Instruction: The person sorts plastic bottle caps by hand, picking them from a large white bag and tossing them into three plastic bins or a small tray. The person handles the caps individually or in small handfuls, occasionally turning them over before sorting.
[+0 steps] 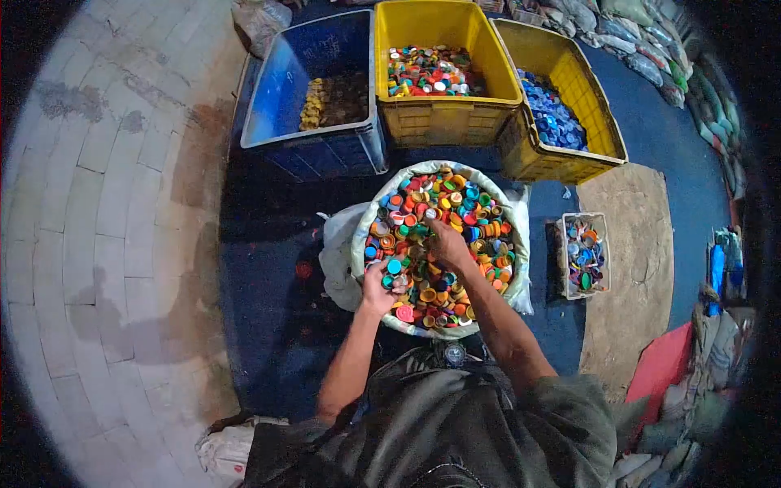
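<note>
A round sack with its rim rolled open [364,236] stands before me, heaped with bottle caps [443,297] of many colours. My left hand [377,289] is at the left side of the heap, palm up, its fingers curled around a few bottle caps, teal and green ones [394,266] among them. Over the middle of the heap, my right hand [447,246] reaches down with its fingers drawn together at the caps. What those fingertips hold, if anything, is too small to make out.
Behind the sack stand a blue bin [317,140] with yellow caps, a yellow bin [447,118] with mixed caps and another yellow bin [587,61] with blue caps. A white basket [572,285] of caps sits at right by a brown board [630,268]. Filled bags [630,49] line the right edge.
</note>
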The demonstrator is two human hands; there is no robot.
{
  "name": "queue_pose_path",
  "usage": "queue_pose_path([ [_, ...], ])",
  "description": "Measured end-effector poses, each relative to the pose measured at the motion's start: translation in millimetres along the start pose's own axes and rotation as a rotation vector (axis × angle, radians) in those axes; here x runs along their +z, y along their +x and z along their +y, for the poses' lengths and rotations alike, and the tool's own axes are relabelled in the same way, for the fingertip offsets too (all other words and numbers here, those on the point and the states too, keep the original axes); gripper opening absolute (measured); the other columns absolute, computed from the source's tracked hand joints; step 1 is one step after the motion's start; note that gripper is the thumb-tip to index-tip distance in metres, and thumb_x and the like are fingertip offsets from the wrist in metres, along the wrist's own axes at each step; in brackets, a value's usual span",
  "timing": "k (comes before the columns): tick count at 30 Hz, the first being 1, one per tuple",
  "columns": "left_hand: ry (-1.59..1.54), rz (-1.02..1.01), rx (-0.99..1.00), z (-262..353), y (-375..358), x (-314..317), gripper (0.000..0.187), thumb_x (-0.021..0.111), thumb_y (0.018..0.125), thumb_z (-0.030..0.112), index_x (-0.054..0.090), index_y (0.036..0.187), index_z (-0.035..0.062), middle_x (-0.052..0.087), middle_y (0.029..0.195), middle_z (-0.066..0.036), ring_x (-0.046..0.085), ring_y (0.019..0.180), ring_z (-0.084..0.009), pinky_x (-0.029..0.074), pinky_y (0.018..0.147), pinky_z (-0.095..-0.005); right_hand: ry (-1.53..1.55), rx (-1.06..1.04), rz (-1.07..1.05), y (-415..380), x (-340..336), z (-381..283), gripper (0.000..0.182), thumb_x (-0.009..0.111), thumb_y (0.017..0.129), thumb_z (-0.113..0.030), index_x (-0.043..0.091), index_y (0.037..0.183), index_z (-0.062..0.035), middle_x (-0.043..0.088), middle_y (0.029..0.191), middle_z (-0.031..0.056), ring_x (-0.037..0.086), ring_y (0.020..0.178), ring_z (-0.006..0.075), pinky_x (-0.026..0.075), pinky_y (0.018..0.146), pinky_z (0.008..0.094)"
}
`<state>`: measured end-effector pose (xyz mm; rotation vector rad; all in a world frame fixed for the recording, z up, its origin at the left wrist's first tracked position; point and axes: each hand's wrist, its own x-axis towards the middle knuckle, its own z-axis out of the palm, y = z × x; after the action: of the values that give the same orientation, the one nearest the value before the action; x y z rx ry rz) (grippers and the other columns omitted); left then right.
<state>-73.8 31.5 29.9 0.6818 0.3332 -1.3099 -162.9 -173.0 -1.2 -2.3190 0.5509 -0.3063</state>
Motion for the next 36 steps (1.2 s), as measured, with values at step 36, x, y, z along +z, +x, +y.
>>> queue_pose_path([
  [36,-0.056,0.087,0.02,-10.0,50.8,70.4,0.018,0.052,0.089,0.016,0.056,0.092,-0.0009,0.061,0.095,-0.014,0.061,0.091,-0.0269,0.054,0.08,-0.0389,1.873,0.858,0.411,-75.9,-40.6,-30.4,0.035,0.049,0.074,-0.013,0.054,0.106,0.0012,0.06,0.099,0.0104,0.059,0.085,0.024,0.05,0.079,0.0338],
])
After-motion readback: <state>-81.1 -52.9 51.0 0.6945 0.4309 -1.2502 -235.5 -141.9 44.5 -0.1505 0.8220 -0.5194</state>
